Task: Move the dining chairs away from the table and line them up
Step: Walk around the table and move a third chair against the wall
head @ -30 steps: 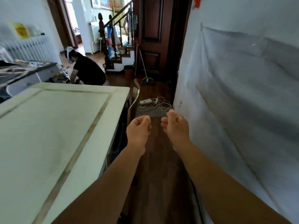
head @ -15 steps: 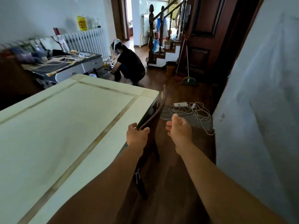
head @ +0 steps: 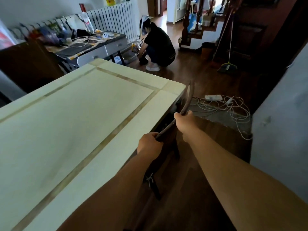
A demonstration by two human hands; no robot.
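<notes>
A dark wooden dining chair [head: 190, 95] stands tucked against the right long edge of the cream dining table [head: 80, 117]. Only its curved top rail and parts of its dark legs show; the seat is hidden under the table. My left hand [head: 150, 144] is closed around the near end of the top rail. My right hand [head: 185, 120] grips the same rail farther along, near its middle.
A person in black [head: 158, 45] crouches on the floor beyond the table's far corner. A power strip with tangled white cables [head: 223, 104] lies on the floor right of the chair. A pale wall [head: 283, 122] closes the right side, leaving a narrow wooden-floor aisle. A broom [head: 228, 64] leans near the stairs.
Both hands, held loose in front of me a second ago, have reached forward and closed on the chair's top rail, the left first, then the right. The view has swung left.
</notes>
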